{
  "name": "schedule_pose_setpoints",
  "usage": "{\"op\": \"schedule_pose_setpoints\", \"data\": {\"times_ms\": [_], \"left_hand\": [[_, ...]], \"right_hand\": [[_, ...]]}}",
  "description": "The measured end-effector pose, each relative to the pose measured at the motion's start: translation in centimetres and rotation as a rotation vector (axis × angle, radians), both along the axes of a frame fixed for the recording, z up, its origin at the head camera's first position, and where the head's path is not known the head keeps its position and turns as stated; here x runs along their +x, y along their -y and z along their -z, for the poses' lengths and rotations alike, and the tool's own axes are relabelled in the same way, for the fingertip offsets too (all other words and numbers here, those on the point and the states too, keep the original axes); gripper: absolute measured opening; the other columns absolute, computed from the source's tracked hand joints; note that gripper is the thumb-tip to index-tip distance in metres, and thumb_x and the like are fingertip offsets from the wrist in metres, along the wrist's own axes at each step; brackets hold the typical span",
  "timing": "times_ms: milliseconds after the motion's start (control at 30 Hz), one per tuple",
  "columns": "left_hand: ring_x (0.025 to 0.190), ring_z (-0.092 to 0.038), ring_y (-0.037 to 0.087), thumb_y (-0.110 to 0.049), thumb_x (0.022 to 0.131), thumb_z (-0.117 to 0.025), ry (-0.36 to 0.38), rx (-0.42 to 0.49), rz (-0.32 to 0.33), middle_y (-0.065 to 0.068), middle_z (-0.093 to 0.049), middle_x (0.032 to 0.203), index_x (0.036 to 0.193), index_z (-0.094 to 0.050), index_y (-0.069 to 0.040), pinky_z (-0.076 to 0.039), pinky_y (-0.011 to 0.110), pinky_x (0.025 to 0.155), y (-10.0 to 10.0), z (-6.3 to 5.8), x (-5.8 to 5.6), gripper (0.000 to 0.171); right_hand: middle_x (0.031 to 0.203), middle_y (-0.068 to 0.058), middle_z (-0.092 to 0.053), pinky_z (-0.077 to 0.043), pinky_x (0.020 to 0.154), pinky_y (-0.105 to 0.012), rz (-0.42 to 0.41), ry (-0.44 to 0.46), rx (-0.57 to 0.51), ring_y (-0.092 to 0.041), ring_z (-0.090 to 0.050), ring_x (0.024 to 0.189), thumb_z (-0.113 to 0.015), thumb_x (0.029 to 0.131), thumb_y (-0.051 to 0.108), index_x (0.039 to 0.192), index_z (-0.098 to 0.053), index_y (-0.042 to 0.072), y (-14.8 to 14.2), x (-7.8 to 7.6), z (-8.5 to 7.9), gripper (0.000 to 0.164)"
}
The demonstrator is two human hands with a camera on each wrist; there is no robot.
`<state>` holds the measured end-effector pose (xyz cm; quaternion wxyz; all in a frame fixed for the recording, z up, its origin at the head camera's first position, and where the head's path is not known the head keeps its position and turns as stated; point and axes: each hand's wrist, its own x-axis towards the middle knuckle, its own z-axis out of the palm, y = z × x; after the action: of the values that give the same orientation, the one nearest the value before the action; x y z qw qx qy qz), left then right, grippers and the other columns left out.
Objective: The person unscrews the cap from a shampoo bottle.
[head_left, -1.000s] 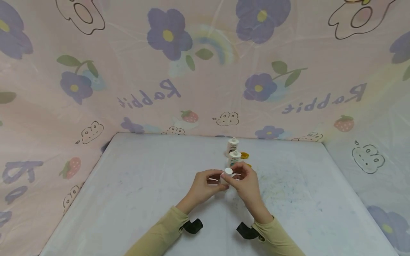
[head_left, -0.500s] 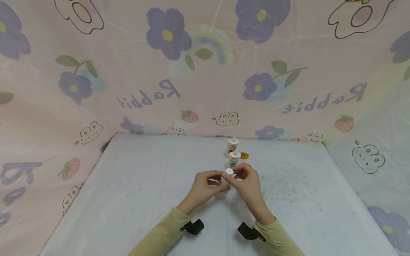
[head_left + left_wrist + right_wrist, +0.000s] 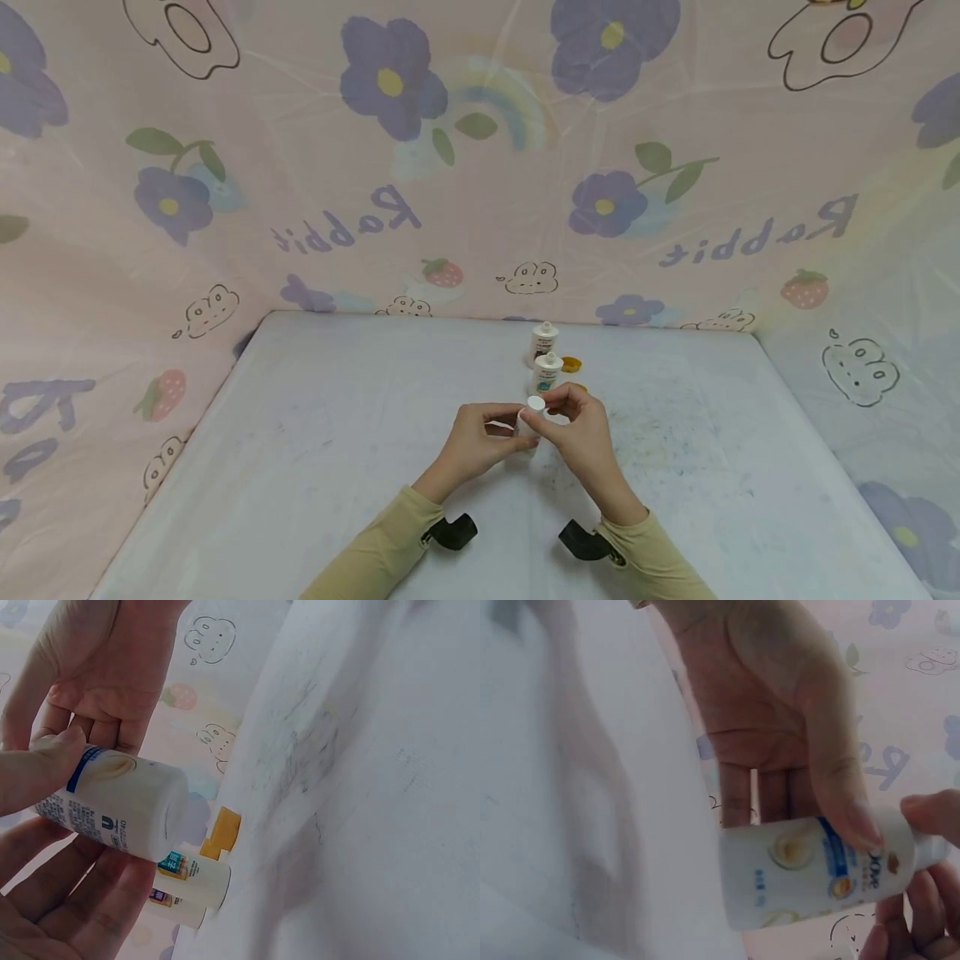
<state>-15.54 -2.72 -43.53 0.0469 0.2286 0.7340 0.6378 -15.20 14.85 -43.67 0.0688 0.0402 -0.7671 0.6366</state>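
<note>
Pink cloth (image 3: 480, 179) with purple flowers and bunny faces hangs all around a big white surface (image 3: 360, 400), which has some dark smudges on it. Two arms in tan sleeves (image 3: 375, 542) reach over it from the near edge, with a bent black piece (image 3: 453, 532) at each wrist. Both hands are busy with one small white bottle (image 3: 802, 874), near the middle of the surface, and it looks held up in the air. The left hand (image 3: 480, 437) grips its body, and the right hand (image 3: 581, 425) pinches its white cap (image 3: 536, 403). Behind them stand two more bottles, a near one (image 3: 548, 379) and a far one (image 3: 543, 340), each with a bare white tip on top. Yellow caps (image 3: 572, 364) lie to the right of these two. So I think two bottles are already open, and the one being held is left, because its cap looks like it is still on. I can't tell if that cap is loose or tight. Some things are hard to see: the near bottle covers part of the far one, the right hand hides most of one yellow cap, the sleeves are cut off at the bottom, and the tiny words on the held bottle are too blurry to read.
</note>
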Motion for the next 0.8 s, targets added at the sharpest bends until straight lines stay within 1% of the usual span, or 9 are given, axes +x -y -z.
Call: {"op": "schedule_pose_setpoints", "data": {"times_ms": [67,167,300,367,500,700,800], "left_hand": [[0.093,-0.066,0.024,-0.006,0.079,-0.079,0.019,0.006,0.013,0.011,-0.068,0.11,0.112,-0.069,-0.001,-0.055,0.046,0.082,0.1,0.0,0.0,0.035],[0.093,-0.065,0.026,-0.006,0.079,-0.079,0.038,0.012,0.026,0.01,-0.068,0.11,0.113,-0.069,-0.001,-0.055,0.046,0.082,0.2,0.0,-0.1,0.036],[0.092,-0.065,0.027,-0.005,0.078,-0.079,0.041,0.02,0.041,0.009,-0.069,0.109,0.114,-0.068,-0.001,-0.055,0.043,0.082,0.2,0.1,-0.3,0.037],[0.093,-0.065,0.028,-0.004,0.078,-0.079,0.042,0.028,0.046,0.01,-0.069,0.109,0.114,-0.068,0.0,-0.055,0.042,0.082,0.2,0.2,-0.3,0.038],[0.094,-0.065,0.028,-0.004,0.079,-0.078,0.042,0.034,0.05,0.01,-0.068,0.11,0.115,-0.068,0.0,-0.056,0.042,0.082,0.1,0.3,-0.3,0.038],[0.094,-0.065,0.021,-0.004,0.079,-0.078,0.035,0.03,0.053,0.01,-0.067,0.113,0.116,-0.067,0.0,-0.055,0.04,0.082,0.0,0.3,-0.3,0.039],[0.094,-0.065,0.021,-0.003,0.078,-0.078,0.027,0.035,0.057,0.011,-0.067,0.113,0.116,-0.067,0.001,-0.055,0.04,0.083,-0.1,0.3,-0.4,0.039]], "right_hand": [[0.098,-0.009,-0.062,-0.047,0.086,-0.051,-0.019,0.004,0.014,-0.024,-0.059,0.089,-0.083,0.076,0.02,0.096,-0.065,0.003,-0.1,0.0,-0.1,0.032],[0.097,-0.008,-0.064,-0.047,0.086,-0.047,-0.045,0.006,0.043,-0.023,-0.059,0.091,-0.082,0.077,0.02,0.098,-0.067,0.005,-0.4,-0.1,-0.1,0.03],[0.1,-0.007,-0.066,-0.047,0.087,-0.041,-0.085,-0.003,0.058,-0.022,-0.06,0.094,-0.08,0.08,0.019,0.105,-0.068,0.006,-0.7,-0.1,-0.2,0.031],[0.104,-0.008,-0.066,-0.046,0.091,-0.044,-0.114,-0.009,0.047,-0.021,-0.06,0.098,-0.078,0.082,0.016,0.11,-0.068,0.004,-0.8,0.0,-0.2,0.032],[0.113,-0.009,-0.066,-0.039,0.099,-0.054,-0.169,-0.01,0.013,-0.02,-0.057,0.109,-0.074,0.085,0.012,0.117,-0.065,0.0,-1.1,0.1,-0.2,0.036],[0.119,-0.011,-0.064,-0.032,0.103,-0.059,-0.207,-0.011,-0.05,-0.019,-0.05,0.121,-0.074,0.085,0.01,0.122,-0.06,-0.002,-1.4,0.1,0.1,0.041],[0.12,-0.012,-0.062,-0.027,0.106,-0.06,-0.203,-0.024,-0.069,-0.021,-0.049,0.123,-0.075,0.083,0.01,0.123,-0.057,-0.003,-1.4,0.0,0.4,0.045]]}}
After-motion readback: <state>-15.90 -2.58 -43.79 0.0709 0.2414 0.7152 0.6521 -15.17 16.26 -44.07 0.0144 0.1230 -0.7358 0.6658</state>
